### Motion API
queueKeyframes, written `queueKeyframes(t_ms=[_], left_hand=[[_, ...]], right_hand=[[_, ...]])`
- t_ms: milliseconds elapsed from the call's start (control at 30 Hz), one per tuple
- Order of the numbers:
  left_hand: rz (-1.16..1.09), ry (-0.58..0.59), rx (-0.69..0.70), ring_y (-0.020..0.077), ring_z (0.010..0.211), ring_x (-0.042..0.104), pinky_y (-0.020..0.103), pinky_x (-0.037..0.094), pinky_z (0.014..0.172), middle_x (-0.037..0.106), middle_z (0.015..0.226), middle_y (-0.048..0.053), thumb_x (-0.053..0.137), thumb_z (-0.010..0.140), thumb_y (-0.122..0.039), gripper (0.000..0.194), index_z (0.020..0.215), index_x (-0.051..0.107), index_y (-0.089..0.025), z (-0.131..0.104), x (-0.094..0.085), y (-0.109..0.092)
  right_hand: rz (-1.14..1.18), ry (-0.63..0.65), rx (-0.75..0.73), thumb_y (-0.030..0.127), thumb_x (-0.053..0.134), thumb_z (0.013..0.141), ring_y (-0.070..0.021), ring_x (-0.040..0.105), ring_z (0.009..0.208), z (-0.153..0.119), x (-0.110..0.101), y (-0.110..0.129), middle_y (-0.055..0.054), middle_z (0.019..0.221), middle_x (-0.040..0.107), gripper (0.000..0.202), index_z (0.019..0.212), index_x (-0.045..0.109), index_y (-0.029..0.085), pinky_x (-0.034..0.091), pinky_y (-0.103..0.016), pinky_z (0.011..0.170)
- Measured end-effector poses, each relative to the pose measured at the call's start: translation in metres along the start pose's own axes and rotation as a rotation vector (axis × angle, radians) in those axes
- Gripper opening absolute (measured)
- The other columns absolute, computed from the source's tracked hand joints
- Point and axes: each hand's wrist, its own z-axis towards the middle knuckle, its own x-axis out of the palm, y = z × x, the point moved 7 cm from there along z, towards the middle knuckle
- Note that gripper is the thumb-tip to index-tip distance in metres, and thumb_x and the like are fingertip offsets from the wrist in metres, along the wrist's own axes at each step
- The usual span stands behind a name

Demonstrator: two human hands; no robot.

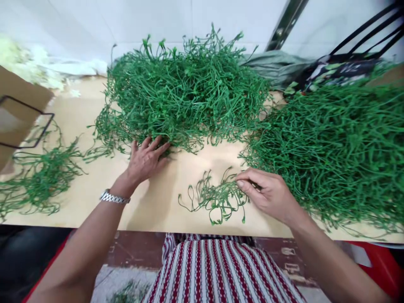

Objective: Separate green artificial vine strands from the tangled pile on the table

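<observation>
My left hand (pixel 147 160), fingers spread, reaches to the front edge of a large heap of green artificial stems (pixel 186 88). Its fingertips touch the stems there and are partly hidden by them. A metal-band watch (pixel 114 197) is on that wrist. My right hand (pixel 265 191) is closed in a pinch, thumb against forefinger, on a small bunch of green artificial stems (pixel 221 195). The loose, curly ends of this bunch spread leftward over the table. Just right of that hand lies another big heap of stems (pixel 344 155).
A smaller pile of stems (pixel 44 176) lies at the left, near a cardboard box (pixel 22 105) and a black wire frame (pixel 44 126). Whitish flowers (pixel 41 63) are behind the box. A dark patterned bag (pixel 341 73) sits at the back right. The table's front edge (pixel 202 232) runs before my lap.
</observation>
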Motion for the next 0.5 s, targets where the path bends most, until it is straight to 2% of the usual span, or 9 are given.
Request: queueKeyframes(t_ms=[67, 133, 200, 233, 267, 333, 400, 500], left_hand=[[0.007, -0.008, 0.023, 0.0404, 0.116, 0.041, 0.062, 0.027, 0.091, 0.044, 0.134, 0.014, 0.046, 0.082, -0.037, 0.044, 0.122, 0.051, -0.022, -0.008, -0.020, -0.010], [-0.052, -0.077, 0.063, 0.0368, 0.107, 0.050, 0.055, 0.037, 0.085, 0.053, 0.125, 0.014, 0.048, 0.081, -0.030, 0.037, 0.115, 0.057, -0.020, -0.024, -0.047, -0.031], [-0.265, -0.208, 0.145, 0.0273, 0.091, 0.059, 0.044, 0.044, 0.079, 0.065, 0.104, 0.011, 0.051, 0.080, -0.024, 0.027, 0.103, 0.063, -0.018, -0.041, -0.074, -0.061], [-0.437, -0.260, 0.173, 0.0227, 0.086, 0.060, 0.039, 0.046, 0.077, 0.067, 0.093, 0.009, 0.053, 0.079, -0.021, 0.023, 0.098, 0.064, -0.017, -0.047, -0.084, -0.075], [-0.620, -0.258, 0.164, 0.0199, 0.084, 0.060, 0.035, 0.047, 0.076, 0.067, 0.089, 0.008, 0.053, 0.079, -0.020, 0.022, 0.098, 0.064, -0.016, -0.049, -0.087, -0.089], [-0.930, -0.131, 0.098, 0.0174, 0.085, 0.059, 0.031, 0.047, 0.075, 0.066, 0.092, 0.008, 0.053, 0.080, -0.022, 0.025, 0.103, 0.061, -0.014, -0.044, -0.076, -0.115], [-1.201, 0.020, 0.022, 0.0151, 0.079, 0.058, 0.028, 0.046, 0.071, 0.065, 0.087, 0.007, 0.053, 0.081, -0.025, 0.022, 0.097, 0.062, -0.013, -0.037, -0.056, -0.137], [-1.539, 0.078, -0.141, 0.0111, 0.065, 0.053, 0.023, 0.042, 0.061, 0.060, 0.069, 0.002, 0.057, 0.078, -0.024, 0.013, 0.077, 0.064, -0.013, -0.031, -0.029, -0.145]], right_hand=[[0.008, -0.014, -0.028, 0.017, 0.050, 0.084, -0.0112, 0.056, 0.070, -0.005, -0.001, 0.002, -0.002, 0.075, 0.061, 0.010, 0.085, 0.060, 0.016, 0.043, -0.023, 0.065], [0.010, -0.004, -0.036, 0.017, 0.051, 0.084, -0.0112, 0.057, 0.070, -0.006, 0.000, 0.003, -0.002, 0.075, 0.062, 0.010, 0.086, 0.060, 0.016, 0.043, -0.023, 0.065], [0.008, 0.016, -0.049, 0.018, 0.051, 0.084, -0.0111, 0.057, 0.070, -0.005, 0.003, 0.005, -0.002, 0.076, 0.063, 0.010, 0.086, 0.061, 0.016, 0.043, -0.023, 0.065], [0.003, 0.026, -0.061, 0.018, 0.052, 0.084, -0.0113, 0.057, 0.071, -0.004, 0.004, 0.007, -0.002, 0.077, 0.063, 0.009, 0.086, 0.061, 0.016, 0.044, -0.023, 0.066], [-0.005, 0.032, -0.074, 0.018, 0.052, 0.084, -0.0116, 0.058, 0.073, -0.002, 0.006, 0.010, -0.003, 0.078, 0.064, 0.009, 0.087, 0.061, 0.016, 0.044, -0.024, 0.067], [-0.025, 0.036, -0.101, 0.019, 0.053, 0.084, -0.0122, 0.058, 0.076, 0.000, 0.011, 0.015, -0.003, 0.081, 0.064, 0.009, 0.089, 0.059, 0.016, 0.044, -0.024, 0.069], [-0.034, 0.043, -0.121, 0.018, 0.052, 0.084, -0.0125, 0.059, 0.077, 0.002, 0.015, 0.020, -0.003, 0.082, 0.064, 0.010, 0.092, 0.057, 0.015, 0.045, -0.024, 0.068], [0.009, 0.051, -0.129, 0.017, 0.051, 0.084, -0.0129, 0.058, 0.079, 0.003, 0.018, 0.020, -0.004, 0.084, 0.062, 0.012, 0.096, 0.055, 0.015, 0.046, -0.024, 0.068]])
